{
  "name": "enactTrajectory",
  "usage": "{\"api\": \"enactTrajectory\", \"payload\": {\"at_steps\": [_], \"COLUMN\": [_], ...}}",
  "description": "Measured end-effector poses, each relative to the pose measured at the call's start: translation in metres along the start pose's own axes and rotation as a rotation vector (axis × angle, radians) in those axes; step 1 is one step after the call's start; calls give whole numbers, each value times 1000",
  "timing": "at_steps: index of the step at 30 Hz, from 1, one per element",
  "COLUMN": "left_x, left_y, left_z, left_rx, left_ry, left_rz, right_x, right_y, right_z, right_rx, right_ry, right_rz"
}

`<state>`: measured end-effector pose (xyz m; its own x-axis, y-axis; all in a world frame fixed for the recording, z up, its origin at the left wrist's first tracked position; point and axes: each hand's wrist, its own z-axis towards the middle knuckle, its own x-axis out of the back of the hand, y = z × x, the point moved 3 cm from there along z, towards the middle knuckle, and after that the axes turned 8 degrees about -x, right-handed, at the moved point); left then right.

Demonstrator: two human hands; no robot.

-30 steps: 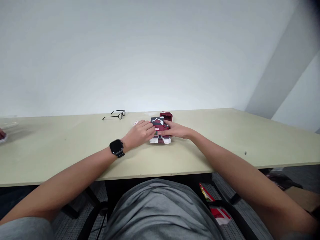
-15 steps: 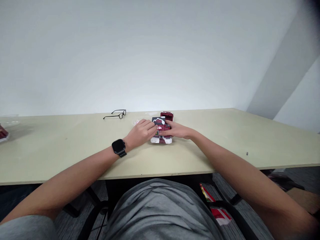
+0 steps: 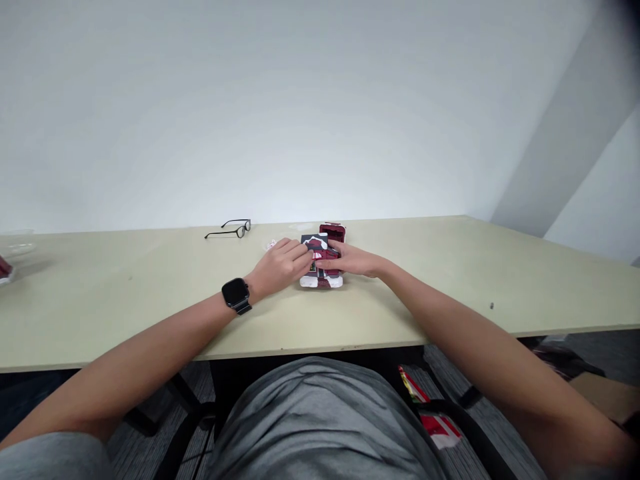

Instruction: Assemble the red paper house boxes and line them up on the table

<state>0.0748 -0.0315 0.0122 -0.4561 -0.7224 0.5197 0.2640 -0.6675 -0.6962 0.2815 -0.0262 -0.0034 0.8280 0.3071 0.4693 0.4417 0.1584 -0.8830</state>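
Note:
A dark red, white and black box-like object (image 3: 323,281) rests on the table between my hands. Against its left side is my left hand (image 3: 284,265), with a black watch on the wrist; its fingers are curled closed, and what they pinch is too small to name. My right hand (image 3: 350,259) grips the object's right side, thumb and fingers around it. Just behind stands a dark red open part (image 3: 334,232). Some small white and pink item (image 3: 271,245) is partly hidden behind my left hand.
Black-framed glasses (image 3: 241,231) lie on the table (image 3: 150,287) to the back left. A clear plastic item (image 3: 17,247) and a dark red piece (image 3: 5,269) are at the far left edge. A tiny grey bit (image 3: 491,306) lies at the right. Behind the table is a wall.
The view has shifted very slightly. Both hands stay at the red and white object, with hardly any visible movement.

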Motion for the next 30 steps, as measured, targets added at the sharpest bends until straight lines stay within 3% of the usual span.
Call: {"api": "enactTrajectory", "payload": {"at_steps": [30], "left_x": [6], "left_y": [2], "left_z": [7], "left_rx": [20], "left_ry": [-89], "left_rz": [16], "right_x": [-2], "right_y": [0], "right_z": [-1], "right_rx": [19], "right_ry": [3], "right_rz": [17]}}
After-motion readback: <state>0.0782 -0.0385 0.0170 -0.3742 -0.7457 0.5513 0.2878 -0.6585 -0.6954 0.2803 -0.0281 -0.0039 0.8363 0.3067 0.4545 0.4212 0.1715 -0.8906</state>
